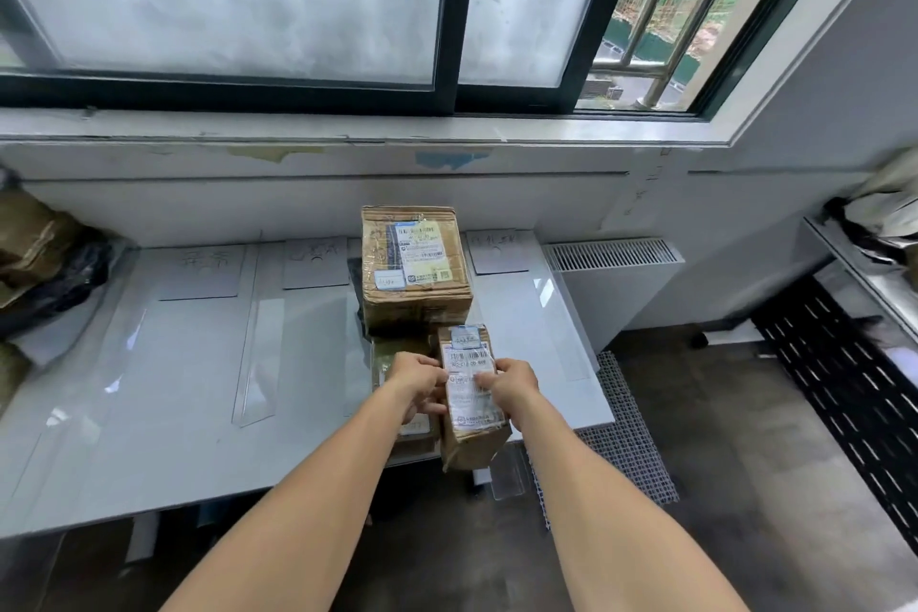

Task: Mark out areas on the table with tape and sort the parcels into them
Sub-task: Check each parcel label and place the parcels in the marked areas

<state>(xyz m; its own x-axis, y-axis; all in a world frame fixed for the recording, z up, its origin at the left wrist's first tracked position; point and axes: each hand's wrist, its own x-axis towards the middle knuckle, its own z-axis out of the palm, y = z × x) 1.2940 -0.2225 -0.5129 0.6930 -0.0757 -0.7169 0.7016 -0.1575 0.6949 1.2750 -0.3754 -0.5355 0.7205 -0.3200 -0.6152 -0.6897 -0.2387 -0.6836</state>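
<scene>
I hold a narrow brown cardboard parcel (472,393) with a white shipping label above the near right part of the white table (149,388). My left hand (416,380) grips its left side and my right hand (514,388) grips its right side. A bigger taped cardboard parcel (415,268) stands on the table just behind it. Under my hands lies a flat parcel (397,353), mostly hidden. Clear tape strips (258,353) run front to back across the table and split it into areas, each with a handwritten paper label (203,271) at its far end.
Brown and black bags (44,263) are piled at the table's left end. A white radiator (613,283) stands against the wall to the right. A grid mat (631,442) lies on the floor by the table's right edge, and a metal rack (859,313) is at far right.
</scene>
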